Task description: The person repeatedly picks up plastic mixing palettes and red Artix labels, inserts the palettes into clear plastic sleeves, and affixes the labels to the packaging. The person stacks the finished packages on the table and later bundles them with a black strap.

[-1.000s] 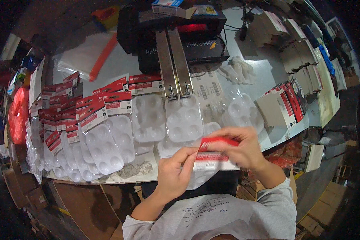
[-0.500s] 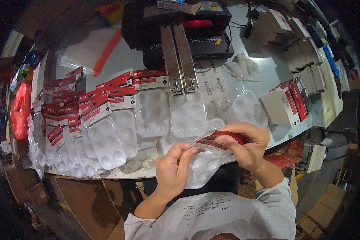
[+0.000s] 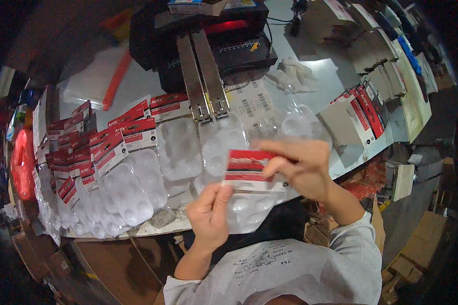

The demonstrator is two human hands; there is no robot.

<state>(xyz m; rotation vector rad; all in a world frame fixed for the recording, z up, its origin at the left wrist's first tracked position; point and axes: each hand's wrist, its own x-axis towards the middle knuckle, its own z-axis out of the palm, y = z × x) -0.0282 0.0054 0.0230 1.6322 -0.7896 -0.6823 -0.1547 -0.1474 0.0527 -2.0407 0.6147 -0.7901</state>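
Pale worktable (image 3: 336, 81), clear bag (image 3: 241, 223) holding a white palette (image 3: 254, 206) (red-and-white card (image 3: 244, 175) at its top), both hands (image 3: 208, 216) (image 3: 305, 170) gripping the card

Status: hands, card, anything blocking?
Left hand grips red card at lower left. Right hand blurred at upper right. White palette below card. Metal bars beyond, not touching hands.

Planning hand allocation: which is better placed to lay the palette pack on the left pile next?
Left hand, likely: it holds the palette pack at its left edge, nearer the pile; right hand sits farther.
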